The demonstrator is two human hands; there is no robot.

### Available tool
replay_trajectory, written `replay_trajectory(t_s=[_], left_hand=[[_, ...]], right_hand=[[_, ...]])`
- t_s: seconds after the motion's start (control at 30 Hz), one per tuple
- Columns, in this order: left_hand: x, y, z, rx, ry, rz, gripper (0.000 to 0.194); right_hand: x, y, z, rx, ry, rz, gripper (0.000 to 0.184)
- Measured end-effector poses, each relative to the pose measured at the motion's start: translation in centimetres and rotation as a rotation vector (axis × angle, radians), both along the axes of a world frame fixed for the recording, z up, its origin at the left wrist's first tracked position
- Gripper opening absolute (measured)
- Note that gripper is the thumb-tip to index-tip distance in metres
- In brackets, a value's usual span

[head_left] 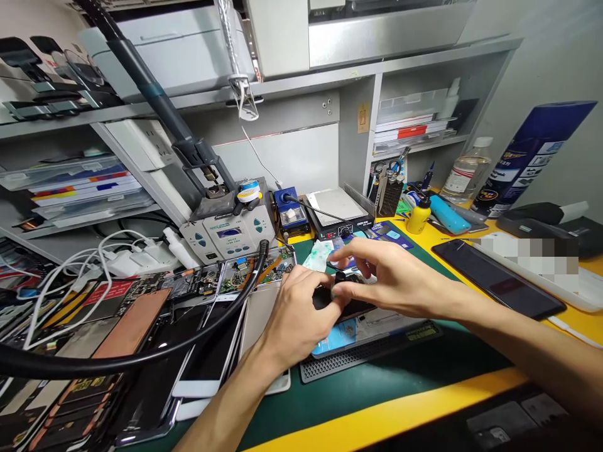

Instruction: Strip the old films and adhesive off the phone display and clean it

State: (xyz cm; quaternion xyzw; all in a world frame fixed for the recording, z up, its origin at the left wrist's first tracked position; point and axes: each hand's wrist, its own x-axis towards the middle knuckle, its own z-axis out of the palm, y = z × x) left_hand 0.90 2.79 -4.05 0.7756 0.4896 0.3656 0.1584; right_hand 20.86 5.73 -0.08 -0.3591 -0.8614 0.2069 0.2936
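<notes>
A small dark container with a black cap [340,276] stands between my hands over the work mat, its lower part mostly hidden by fingers. My left hand [301,311] is closed, with thumb and index finger at the container's base. From the other side, my right hand [393,276] curves around the cap. Its thumb tip is close to the container, while the index finger arches above with a gap. Below the fingers is a dark flat piece, partly hidden, over a blue and grey printed sheet [342,336] on a perforated grey tray [330,369].
Phones and phone parts [136,320] crowd the left, with a thick black hose [202,339] arching over them. A soldering station [228,229] and a hot plate [336,207] stand behind. On the right are a yellow bottle [418,216], a black phone [499,276] and a spray can [527,157].
</notes>
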Motion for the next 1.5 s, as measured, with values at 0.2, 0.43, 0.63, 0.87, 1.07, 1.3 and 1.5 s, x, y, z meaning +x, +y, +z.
replay_trajectory(t_s=[0.2,0.43,0.63,0.87,1.07,1.3,1.5], left_hand=[[0.06,-0.1,-0.11,-0.007,0.01,0.005,0.005],[0.11,-0.16,0.01,-0.013,0.022,0.0,0.003],[0.05,-0.17,0.01,-0.002,0.029,-0.001,0.003],[-0.02,-0.27,-0.1,0.014,0.042,0.001,0.003],[-0.01,-0.27,0.04,0.014,0.053,0.006,0.005],[0.16,-0.5,0.06,0.012,0.06,0.005,0.004],[0.07,-0.37,-0.06,0.02,0.062,0.01,0.007]], right_hand=[[0.1,-0.03,0.38,-0.071,-0.003,0.046,0.024],[0.03,0.12,0.41,-0.056,0.001,0.077,0.018],[-0.04,0.19,0.07,-0.015,0.007,0.047,0.028],[-0.1,0.14,0.33,-0.084,-0.017,0.041,0.029],[-0.16,0.37,0.45,-0.13,0.002,0.038,0.016],[-0.09,0.42,0.38,-0.241,0.039,0.081,0.018],[0.13,0.28,0.47,-0.177,0.072,0.217,0.021]])
